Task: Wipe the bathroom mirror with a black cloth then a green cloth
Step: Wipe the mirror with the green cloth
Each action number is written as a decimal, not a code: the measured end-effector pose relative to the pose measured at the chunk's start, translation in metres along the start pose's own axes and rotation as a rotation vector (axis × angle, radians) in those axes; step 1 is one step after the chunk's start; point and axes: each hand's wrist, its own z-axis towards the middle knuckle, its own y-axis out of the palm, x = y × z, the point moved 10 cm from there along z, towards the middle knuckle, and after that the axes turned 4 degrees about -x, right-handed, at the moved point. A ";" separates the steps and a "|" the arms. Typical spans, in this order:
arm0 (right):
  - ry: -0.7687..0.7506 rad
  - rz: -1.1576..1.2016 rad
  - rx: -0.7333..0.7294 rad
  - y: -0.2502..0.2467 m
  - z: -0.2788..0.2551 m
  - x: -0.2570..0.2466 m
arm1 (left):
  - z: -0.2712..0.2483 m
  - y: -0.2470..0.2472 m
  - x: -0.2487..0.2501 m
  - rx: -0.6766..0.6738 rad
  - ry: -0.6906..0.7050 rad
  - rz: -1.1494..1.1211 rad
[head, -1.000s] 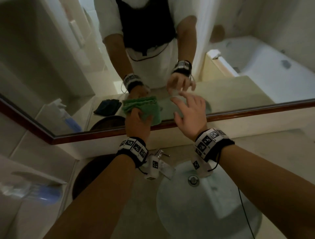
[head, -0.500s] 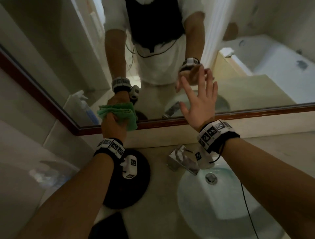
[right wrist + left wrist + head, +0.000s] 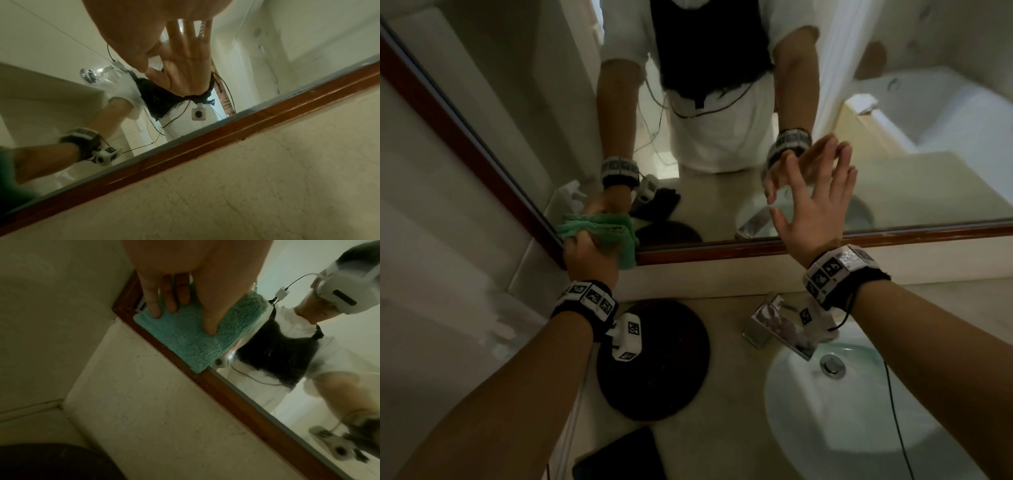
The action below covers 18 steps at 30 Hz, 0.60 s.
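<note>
My left hand grips a bunched green cloth and presses it into the lower left corner of the mirror, where the brown frame turns. In the left wrist view the green cloth covers the frame corner, with fingers and thumb lying on it. My right hand is open, its fingers spread, flat against the glass above the bottom rail. The right wrist view shows that hand meeting its reflection. A black cloth lies on the counter at the near edge.
A round black mat lies on the counter below my left wrist. A chrome tap stands over the white basin on the right. A tiled wall closes the left side. A spray bottle shows in the mirror's left corner.
My left hand has slid the green cloth leftward along the mirror's bottom edge into the corner. My right hand has risen and spread flat on the glass.
</note>
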 end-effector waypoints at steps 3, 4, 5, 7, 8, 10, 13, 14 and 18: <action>-0.003 0.001 0.001 0.000 0.000 -0.001 | -0.006 -0.006 0.019 0.030 0.044 0.056; -0.007 0.003 0.002 0.000 0.000 -0.001 | -0.009 -0.006 0.028 0.013 0.041 0.074; -0.010 0.006 0.003 -0.001 0.000 -0.001 | -0.011 -0.006 0.038 0.008 0.061 0.075; -0.014 0.004 0.002 -0.003 -0.001 0.000 | -0.015 -0.006 0.064 0.009 0.147 0.036; -0.016 0.002 -0.002 -0.004 -0.001 0.001 | -0.018 -0.008 0.078 0.016 0.189 0.023; -0.023 -0.001 -0.003 -0.006 -0.002 0.002 | -0.024 -0.009 0.106 0.024 0.262 0.010; -0.032 0.001 0.019 -0.014 -0.003 0.003 | -0.030 -0.017 0.150 0.044 0.354 0.000; -0.030 0.002 0.024 -0.017 -0.003 0.003 | -0.032 -0.021 0.163 0.051 0.378 -0.012; -0.022 0.024 0.077 -0.037 0.000 0.006 | -0.031 -0.046 0.197 0.098 0.447 -0.045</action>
